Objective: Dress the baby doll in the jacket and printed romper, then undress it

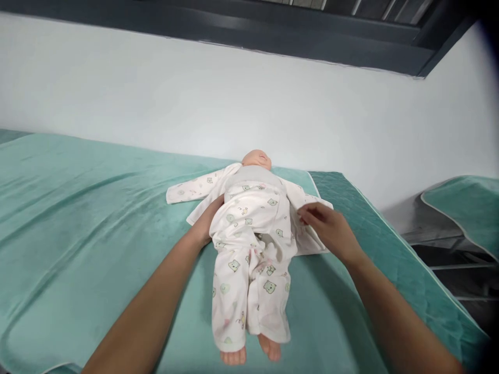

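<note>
A baby doll (257, 158) lies on its back with its head toward the wall and its feet toward me. Patterned white trousers (249, 280) cover its legs and reach up over the grey belly. A matching white jacket (191, 188) is spread open beneath it, sleeves out to both sides. My left hand (210, 221) is against the doll's left-hand side in the picture, its fingers hidden under the body and cloth. Over the jacket's right part, my right hand (322, 221) has its thumb and fingers pinched together; whether cloth is between them is too small to tell.
A green sheet (97, 218) lies under the doll, over a darker quilted mattress (390, 259). Behind is a white wall (234, 98) below a dark window frame (218, 26). Another green-covered bed (468, 208) with metal bars stands at the right.
</note>
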Action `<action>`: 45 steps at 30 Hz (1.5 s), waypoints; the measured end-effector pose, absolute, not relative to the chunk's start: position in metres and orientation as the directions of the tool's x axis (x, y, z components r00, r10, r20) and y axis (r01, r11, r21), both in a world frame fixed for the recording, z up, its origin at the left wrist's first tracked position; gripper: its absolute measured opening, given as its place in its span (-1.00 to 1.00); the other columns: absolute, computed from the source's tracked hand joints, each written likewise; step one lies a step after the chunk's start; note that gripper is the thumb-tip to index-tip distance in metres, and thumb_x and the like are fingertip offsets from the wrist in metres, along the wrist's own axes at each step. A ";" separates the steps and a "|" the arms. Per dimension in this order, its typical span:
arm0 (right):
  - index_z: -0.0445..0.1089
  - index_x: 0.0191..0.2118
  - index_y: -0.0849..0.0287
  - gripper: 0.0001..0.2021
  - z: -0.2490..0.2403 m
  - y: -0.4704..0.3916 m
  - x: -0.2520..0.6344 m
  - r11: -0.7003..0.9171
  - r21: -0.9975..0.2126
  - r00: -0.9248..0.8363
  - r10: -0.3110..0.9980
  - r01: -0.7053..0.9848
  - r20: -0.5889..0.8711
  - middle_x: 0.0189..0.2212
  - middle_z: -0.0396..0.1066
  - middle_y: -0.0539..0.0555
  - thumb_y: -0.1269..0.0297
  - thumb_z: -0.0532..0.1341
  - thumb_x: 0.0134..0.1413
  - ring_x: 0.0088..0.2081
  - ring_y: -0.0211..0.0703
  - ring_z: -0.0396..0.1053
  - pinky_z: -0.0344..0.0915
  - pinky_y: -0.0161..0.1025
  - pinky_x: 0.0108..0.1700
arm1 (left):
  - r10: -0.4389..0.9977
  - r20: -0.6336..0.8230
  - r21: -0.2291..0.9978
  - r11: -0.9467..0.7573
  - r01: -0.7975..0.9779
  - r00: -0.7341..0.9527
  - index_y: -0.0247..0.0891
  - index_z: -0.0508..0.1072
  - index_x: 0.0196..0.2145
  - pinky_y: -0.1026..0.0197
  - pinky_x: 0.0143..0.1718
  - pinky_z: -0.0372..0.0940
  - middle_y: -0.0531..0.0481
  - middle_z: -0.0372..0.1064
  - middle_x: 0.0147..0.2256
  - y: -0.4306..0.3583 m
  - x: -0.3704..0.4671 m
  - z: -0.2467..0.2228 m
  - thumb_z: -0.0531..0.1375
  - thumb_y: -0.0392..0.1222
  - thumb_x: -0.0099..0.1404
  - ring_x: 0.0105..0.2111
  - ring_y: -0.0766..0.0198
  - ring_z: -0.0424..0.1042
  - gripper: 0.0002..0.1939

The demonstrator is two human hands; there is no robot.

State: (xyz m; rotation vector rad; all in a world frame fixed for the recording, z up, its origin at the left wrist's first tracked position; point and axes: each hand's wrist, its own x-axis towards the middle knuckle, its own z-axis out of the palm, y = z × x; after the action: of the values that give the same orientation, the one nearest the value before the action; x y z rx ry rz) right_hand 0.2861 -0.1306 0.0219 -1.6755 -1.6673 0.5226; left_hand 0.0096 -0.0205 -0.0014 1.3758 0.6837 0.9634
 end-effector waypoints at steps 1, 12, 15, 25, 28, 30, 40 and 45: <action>0.46 -0.27 0.11 -0.83 0.026 -0.118 0.287 0.052 -0.759 0.189 0.955 0.650 0.227 -0.36 0.49 0.04 0.18 0.17 0.20 -0.33 -0.13 0.41 0.29 -0.19 -0.28 | 0.868 0.155 0.986 -0.103 -0.135 0.472 -0.13 0.48 0.05 -0.04 0.23 0.13 -0.05 0.48 0.03 -0.022 0.009 0.000 0.23 -0.09 0.21 0.15 -0.06 0.32 -0.57; 0.38 -0.36 0.09 -0.84 0.055 -0.039 0.241 0.370 -0.655 -0.112 0.909 0.659 0.401 -0.37 0.38 -0.04 0.14 0.30 0.10 -0.34 -0.22 0.27 0.21 -0.23 -0.26 | 0.971 0.185 0.940 -0.220 0.259 0.154 -0.18 0.50 -0.02 0.06 -0.04 0.29 -0.05 0.52 -0.16 -0.012 -0.007 0.005 0.23 -0.17 0.13 -0.18 0.08 0.45 -0.58; 0.34 -0.37 0.09 -0.79 0.055 -0.039 0.247 0.379 -0.593 -0.142 0.902 0.710 0.407 -0.38 0.36 -0.03 0.10 0.29 0.13 -0.31 -0.19 0.25 0.19 -0.21 -0.24 | 0.962 0.261 0.931 -0.272 0.244 0.076 -0.15 0.49 -0.03 0.15 -0.09 0.29 -0.04 0.49 -0.16 -0.008 -0.004 0.019 0.21 -0.07 0.23 -0.18 0.17 0.44 -0.65; 0.21 -0.37 0.10 -0.79 0.050 -0.023 0.251 0.478 -0.563 -0.299 0.874 0.674 0.384 -0.38 0.32 0.01 0.14 0.12 0.27 -0.29 -0.15 0.25 0.19 -0.22 -0.22 | 0.766 0.188 0.794 -0.487 0.363 0.615 -0.17 0.43 -0.26 0.19 -0.34 0.20 0.02 0.35 -0.31 0.021 0.027 0.066 0.27 0.12 0.16 -0.34 0.22 0.31 -0.67; 0.16 -0.37 0.08 -0.78 0.048 -0.010 0.246 0.385 -0.549 -0.211 0.912 0.742 0.353 -0.49 0.29 -0.05 0.11 0.06 0.29 -0.45 -0.18 0.20 0.09 -0.25 -0.37 | 0.740 0.170 0.774 -0.509 0.377 0.651 -0.17 0.37 -0.29 0.21 -0.41 0.12 0.04 0.27 -0.34 0.023 0.027 0.066 0.26 0.16 0.14 -0.38 0.24 0.23 -0.64; 0.13 -0.38 0.07 -0.77 0.049 -0.002 0.242 0.329 -0.538 -0.156 0.927 0.776 0.341 -0.55 0.25 -0.07 0.10 0.06 0.27 -0.49 -0.18 0.17 0.03 -0.25 -0.41 | 0.746 0.161 0.767 -0.507 0.394 0.646 -0.18 0.32 -0.36 0.22 -0.44 0.08 0.05 0.24 -0.37 0.026 0.026 0.066 0.23 0.15 0.18 -0.41 0.26 0.19 -0.66; 0.18 -0.40 0.06 -0.73 0.038 0.006 0.234 0.223 -0.735 0.053 0.942 0.641 0.332 -0.59 0.16 -0.11 0.03 0.10 0.23 -0.49 -0.20 0.16 0.07 -0.25 -0.40 | 0.693 0.005 0.832 -0.403 0.381 0.721 -0.21 0.37 -0.45 0.23 -0.50 -0.01 0.05 0.14 -0.50 0.054 0.022 0.071 0.17 0.16 0.23 -0.51 0.31 0.09 -0.64; 0.20 -0.39 0.07 -0.72 0.032 0.010 0.233 0.223 -0.758 0.089 0.933 0.613 0.347 -0.55 0.19 -0.10 0.00 0.09 0.24 -0.46 -0.19 0.17 0.09 -0.25 -0.37 | 0.725 0.061 0.889 -0.352 0.293 0.686 -0.19 0.31 -0.37 0.26 -0.48 0.04 0.09 0.14 -0.47 0.058 0.021 0.062 0.18 0.09 0.24 -0.49 0.33 0.11 -0.70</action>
State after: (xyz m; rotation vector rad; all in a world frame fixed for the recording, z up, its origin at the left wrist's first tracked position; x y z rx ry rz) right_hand 0.2327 0.0103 0.0319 -1.4815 -1.6155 0.4573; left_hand 0.0212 0.0579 0.0615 1.9345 0.7903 0.5648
